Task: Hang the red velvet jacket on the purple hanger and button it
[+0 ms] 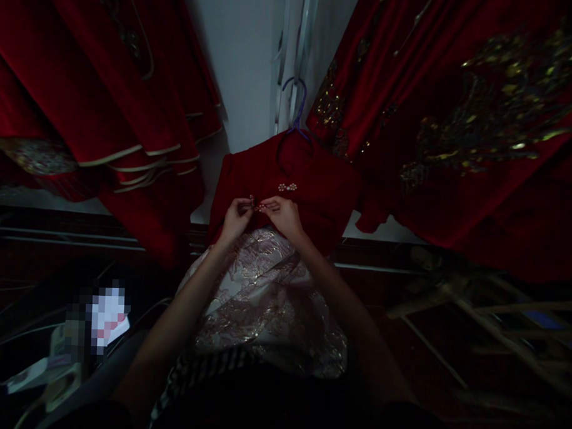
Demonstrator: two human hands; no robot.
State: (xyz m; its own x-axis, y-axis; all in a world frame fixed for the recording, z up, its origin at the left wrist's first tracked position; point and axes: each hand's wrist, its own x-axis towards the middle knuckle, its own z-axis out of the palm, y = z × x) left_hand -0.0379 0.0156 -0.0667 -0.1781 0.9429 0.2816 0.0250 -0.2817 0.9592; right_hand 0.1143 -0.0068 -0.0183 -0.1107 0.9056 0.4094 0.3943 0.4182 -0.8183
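A red jacket hangs in front of me on a purple hanger. High on its front sits a fastened pearl-like beaded clasp. Lower on the same front, my left hand is closed, its fingertips pinching one side of a small beaded clasp. My right hand pinches the other side, so the fingertips nearly meet. Fingers partly cover this clasp, and the dimness hides whether its halves are joined. Below the hands spreads a shiny pale brocade skirt with a metallic floral pattern.
Red garments with cream edging hang at left. More red garments, one with gold sequin embroidery, hang at right. A pale wall or door stands behind. Lower left are a blurred-out bright object and cables; a wooden frame is lower right.
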